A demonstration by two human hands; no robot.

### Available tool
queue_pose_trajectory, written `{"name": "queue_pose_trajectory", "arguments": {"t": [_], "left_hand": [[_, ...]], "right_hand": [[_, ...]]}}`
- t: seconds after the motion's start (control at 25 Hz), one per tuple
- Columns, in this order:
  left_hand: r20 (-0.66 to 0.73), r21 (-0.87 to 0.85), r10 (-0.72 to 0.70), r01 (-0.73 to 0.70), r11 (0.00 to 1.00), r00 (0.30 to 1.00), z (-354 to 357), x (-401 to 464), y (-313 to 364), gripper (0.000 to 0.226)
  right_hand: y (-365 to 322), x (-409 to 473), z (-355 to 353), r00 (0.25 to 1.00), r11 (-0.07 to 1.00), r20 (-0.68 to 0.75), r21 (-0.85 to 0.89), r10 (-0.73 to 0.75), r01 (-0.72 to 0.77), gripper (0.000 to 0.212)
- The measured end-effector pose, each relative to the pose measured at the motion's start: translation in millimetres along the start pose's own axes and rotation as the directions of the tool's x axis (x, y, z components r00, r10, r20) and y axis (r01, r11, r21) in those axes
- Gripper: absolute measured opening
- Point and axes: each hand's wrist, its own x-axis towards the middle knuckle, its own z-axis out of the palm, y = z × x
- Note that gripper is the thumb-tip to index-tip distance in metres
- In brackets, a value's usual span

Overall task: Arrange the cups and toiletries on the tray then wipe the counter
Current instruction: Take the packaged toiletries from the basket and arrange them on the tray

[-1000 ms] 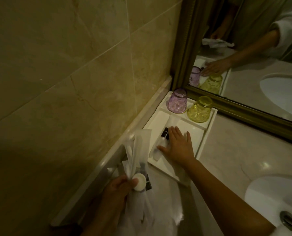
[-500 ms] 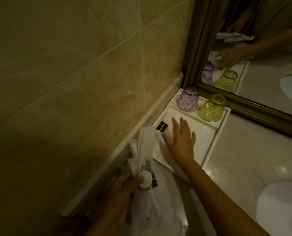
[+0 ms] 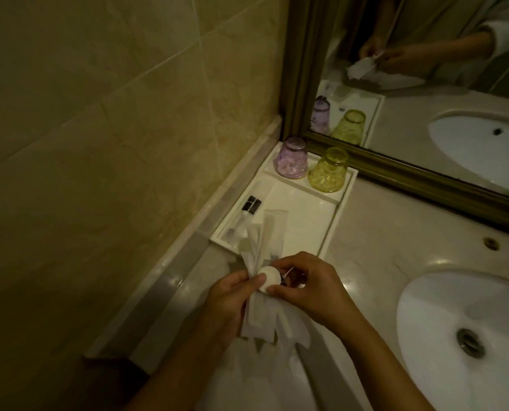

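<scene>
Both hands hold a bunch of packets (image 3: 263, 241) over the desk (image 3: 375, 232), near the tray's near end: the left hand (image 3: 229, 301) grips the bunch, the right hand (image 3: 309, 287) pinches a round white piece (image 3: 267, 278) atop it. On the white tray (image 3: 303, 229), two upturned cups stand side by side, one purple (image 3: 292, 158), one yellow (image 3: 330, 170), below a framed mirror (image 3: 425, 69). One basin (image 3: 467, 330) sits right; tiled wall (image 3: 99, 114) left.

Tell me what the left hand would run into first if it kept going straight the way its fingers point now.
The left hand points right, so it would likely meet the right hand first; both already hold the bundle of packets and the small round white item. Depth is uncertain.
</scene>
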Motion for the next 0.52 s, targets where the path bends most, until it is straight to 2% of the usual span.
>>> {"name": "queue_pose_trajectory", "arguments": {"t": [0.08,0.24,0.36,0.52], "left_hand": [[0.044,-0.044,-0.040,0.042,0.998,0.998,3.2,-0.2,0.0,0.038],[0.170,-0.063,-0.035,0.046,0.997,0.985,0.3,-1.6,3.0,0.043],[0.111,-0.052,-0.011,0.017,0.998,0.994,1.6,-2.3,1.5,0.034],[0.020,0.045,0.003,-0.004,0.999,1.000,2.6,-1.6,6.0,0.024]], "right_hand": [[3.6,-4.6,-1.5,0.999,0.998,-0.002,0.036,0.046,-0.046,0.028],[7.8,-4.8,-3.3,0.983,0.938,-0.055,0.312,0.176,-0.151,0.022],[7.1,-3.9,-1.0,0.978,0.886,-0.092,0.446,0.188,-0.129,0.016],[8.9,-0.7,0.4,0.970,0.868,-0.104,0.474,0.220,-0.146,0.017]]}}
